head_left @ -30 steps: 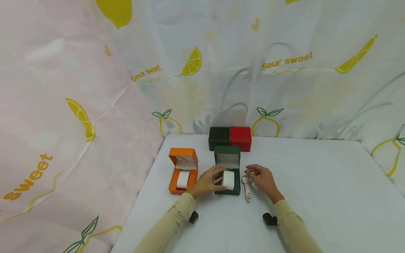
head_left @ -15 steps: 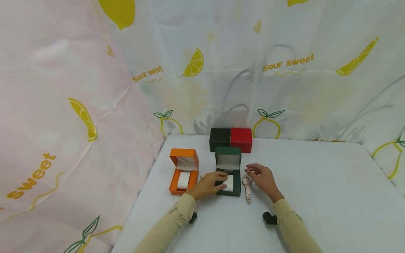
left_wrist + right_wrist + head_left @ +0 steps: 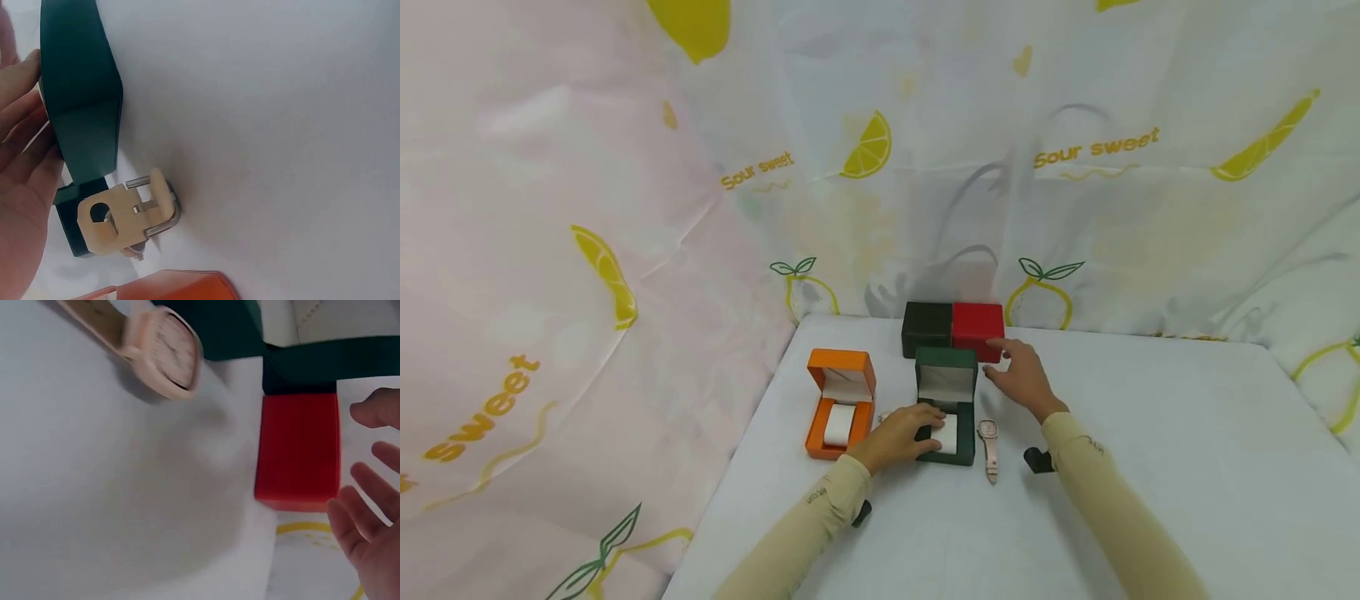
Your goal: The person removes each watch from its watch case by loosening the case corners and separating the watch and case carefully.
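My left hand [image 3: 897,437] lies over the open green watch box [image 3: 947,367], its fingers and thumb touching the white cushion [image 3: 948,435] inside. In the left wrist view, fingers reach over the green box's wall, partly hidden by it. My right hand [image 3: 1021,375] hovers with spread fingers by the closed red box [image 3: 973,321], holding nothing; whether a fingertip touches it I cannot tell. A pink watch [image 3: 988,442] lies right of the green box. Left of that box, a watch with a cream strap and metal clasp [image 3: 125,215] is mostly hidden behind my left hand in the head view.
An open orange watch box [image 3: 841,404] with a white cushion stands at the left. A closed black box [image 3: 927,327] touches the red one, both behind the green box. The white table [image 3: 1150,433] meets a lemon-print cloth [image 3: 1112,208] at the back.
The white cushion has sunk lower into the green box under my left hand. My right hand has moved from beside the pink watch back toward the red box.
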`<state>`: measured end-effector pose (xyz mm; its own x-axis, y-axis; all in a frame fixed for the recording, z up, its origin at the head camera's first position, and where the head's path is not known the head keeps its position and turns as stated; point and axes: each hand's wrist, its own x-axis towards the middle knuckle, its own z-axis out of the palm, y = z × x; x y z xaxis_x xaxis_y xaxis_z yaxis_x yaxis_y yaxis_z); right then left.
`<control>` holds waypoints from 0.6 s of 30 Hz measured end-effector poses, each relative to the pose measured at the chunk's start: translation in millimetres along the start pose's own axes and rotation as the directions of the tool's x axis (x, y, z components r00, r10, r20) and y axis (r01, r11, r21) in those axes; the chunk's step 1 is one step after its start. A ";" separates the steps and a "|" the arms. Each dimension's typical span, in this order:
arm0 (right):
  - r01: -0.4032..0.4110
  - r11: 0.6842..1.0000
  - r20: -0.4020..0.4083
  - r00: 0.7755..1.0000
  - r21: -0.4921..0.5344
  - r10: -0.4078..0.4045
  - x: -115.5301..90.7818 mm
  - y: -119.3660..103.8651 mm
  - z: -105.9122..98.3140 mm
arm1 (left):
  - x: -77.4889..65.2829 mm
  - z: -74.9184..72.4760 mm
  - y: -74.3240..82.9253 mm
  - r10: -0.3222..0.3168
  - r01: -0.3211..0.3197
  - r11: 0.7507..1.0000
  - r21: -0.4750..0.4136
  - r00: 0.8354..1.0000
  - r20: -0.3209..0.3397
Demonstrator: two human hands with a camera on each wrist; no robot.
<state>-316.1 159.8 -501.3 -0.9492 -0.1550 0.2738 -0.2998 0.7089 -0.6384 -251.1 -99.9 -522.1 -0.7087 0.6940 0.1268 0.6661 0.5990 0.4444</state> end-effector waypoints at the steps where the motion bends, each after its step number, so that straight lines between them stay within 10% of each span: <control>1: 0.013 1.000 0.002 1.000 -0.029 -0.013 7.4 -1.2 -1.0 | 0.8 -0.8 0.2 0.000 0.000 1.000 0.005 1.000 0.003; 18: 0.111 0.944 0.301 0.953 -0.311 -0.013 75.7 -0.5 10.9 | -0.6 -1.1 3.7 -0.018 0.017 0.999 0.051 1.000 0.018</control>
<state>-388.9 140.2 -488.1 -0.9298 -0.3643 0.0527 -0.3590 0.8659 -0.3484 -248.5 -98.5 -519.5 -0.7160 0.6904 0.1032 0.6653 0.6301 0.4004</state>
